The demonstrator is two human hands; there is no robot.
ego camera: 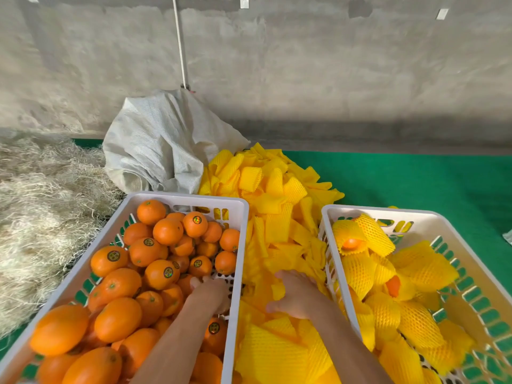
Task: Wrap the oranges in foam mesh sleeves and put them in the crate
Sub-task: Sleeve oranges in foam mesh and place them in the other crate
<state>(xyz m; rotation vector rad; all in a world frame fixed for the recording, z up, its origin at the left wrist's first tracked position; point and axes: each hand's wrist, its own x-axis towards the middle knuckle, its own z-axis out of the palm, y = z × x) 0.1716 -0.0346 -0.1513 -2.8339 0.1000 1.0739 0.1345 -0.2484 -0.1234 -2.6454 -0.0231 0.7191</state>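
**Both hands down, one in each pile**

Left hand (210, 296) reaches among the bare oranges (155, 261) in the left crate (235, 217), fingers curled down; whether they grip one, I cannot tell. Right hand (296, 296) digs into the loose foam sleeves (277, 217) between crates, fingers buried. Wrapped oranges (388, 286) lie in the right crate (432, 217).

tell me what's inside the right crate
The right crate holds oranges in yellow foam sleeves; bare peel shows on two. Its bottom and any lower layers are covered.
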